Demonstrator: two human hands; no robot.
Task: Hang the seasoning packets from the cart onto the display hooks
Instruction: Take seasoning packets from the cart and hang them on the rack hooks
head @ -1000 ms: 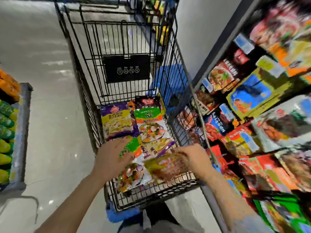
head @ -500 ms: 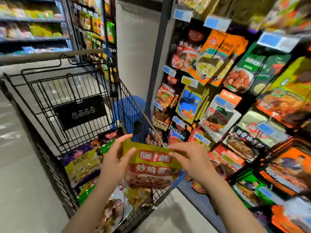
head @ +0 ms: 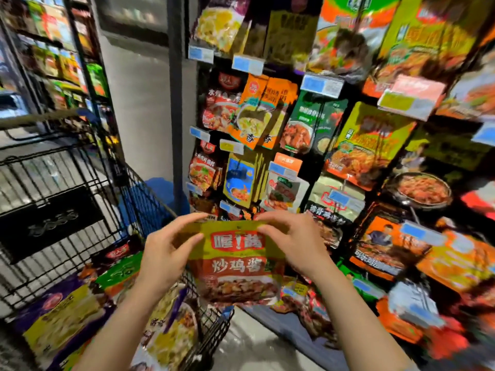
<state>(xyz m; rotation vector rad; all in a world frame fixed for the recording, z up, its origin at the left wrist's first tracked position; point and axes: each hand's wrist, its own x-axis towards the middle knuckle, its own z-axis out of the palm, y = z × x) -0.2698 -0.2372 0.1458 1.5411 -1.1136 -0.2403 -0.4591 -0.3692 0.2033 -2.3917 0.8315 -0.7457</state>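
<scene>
A yellow-and-red seasoning packet (head: 237, 266) hangs upright between my hands, above the cart's right rim and in front of the lower display. My left hand (head: 167, 253) pinches its top left corner. My right hand (head: 290, 243) pinches its top right corner. A small hang hole shows at the packet's top edge. The black wire cart (head: 67, 183) stands at the left and holds several more packets, among them a purple-and-yellow one (head: 61, 314). The display hooks (head: 284, 145) on the right carry several rows of hanging packets with blue price tags.
A grey pillar (head: 142, 103) stands between the cart and the display. Shelves of goods (head: 61, 57) run along the far left. More packets hang low on the display beside my right forearm, near the pale floor (head: 249, 346).
I lifted the yellow-and-red packet out of the cart with both hands and carried it up and right toward the display. My view swung from the cart to the hooks.
</scene>
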